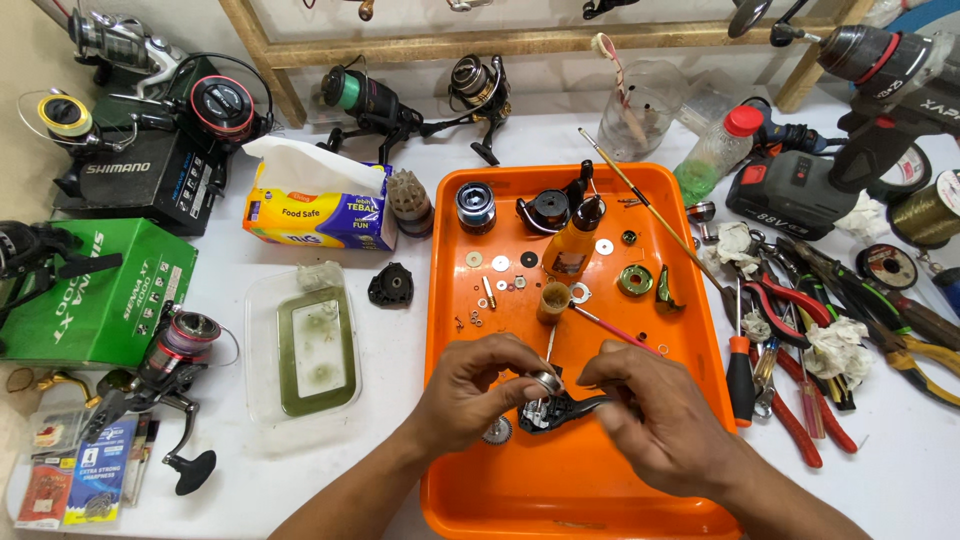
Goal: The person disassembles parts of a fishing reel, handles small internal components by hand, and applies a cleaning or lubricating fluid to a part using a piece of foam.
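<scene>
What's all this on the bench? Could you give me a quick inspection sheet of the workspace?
Surface: white table bearing an orange tray.
Job's things: black reel body with a silver ring, held over the tray.
Clutter: washers and small parts, orange bottle, spool in the tray; pliers and screwdrivers to the right; tissue box; green box.
Grippers: left hand and right hand both pinch the reel body.
Cables: nothing seen.
Surroundings: fishing reels, cordless drill, wooden frame.
</scene>
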